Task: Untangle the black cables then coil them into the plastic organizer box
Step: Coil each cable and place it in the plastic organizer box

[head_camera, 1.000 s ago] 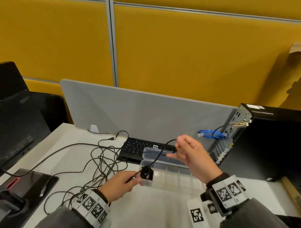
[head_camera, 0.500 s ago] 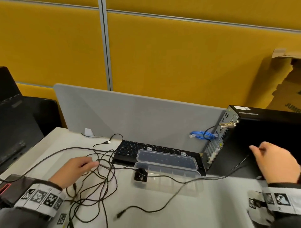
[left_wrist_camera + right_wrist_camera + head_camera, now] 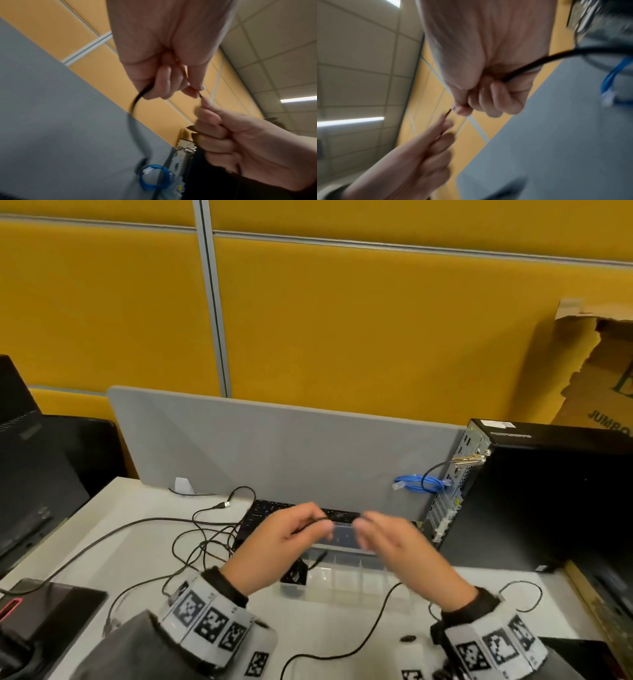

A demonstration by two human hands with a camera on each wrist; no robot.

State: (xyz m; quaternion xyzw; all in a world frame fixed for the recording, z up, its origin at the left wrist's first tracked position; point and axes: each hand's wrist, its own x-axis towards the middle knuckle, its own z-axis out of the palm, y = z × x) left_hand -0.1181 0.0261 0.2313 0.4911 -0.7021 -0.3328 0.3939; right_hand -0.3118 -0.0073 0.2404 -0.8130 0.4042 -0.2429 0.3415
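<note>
Both hands have come together above the open plastic organizer box (image 3: 342, 575), left hand (image 3: 284, 537) and right hand (image 3: 399, 546) pinching one black cable (image 3: 135, 102) between them, no longer spread wide apart, so coiling looks underway while the tangle (image 3: 202, 539) waits on the tabletop (image 3: 144, 529).

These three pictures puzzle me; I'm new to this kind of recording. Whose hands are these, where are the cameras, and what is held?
A person works bare-handed, with patterned marker bands on both wrists. One camera sits on the head; the two close-ups come from wrist cameras looking along each hand. The left hand and right hand both pinch one thin black cable above a clear plastic organizer box. On the white desk lie tangled black cables and a keyboard; a computer tower stands on the right.
</note>
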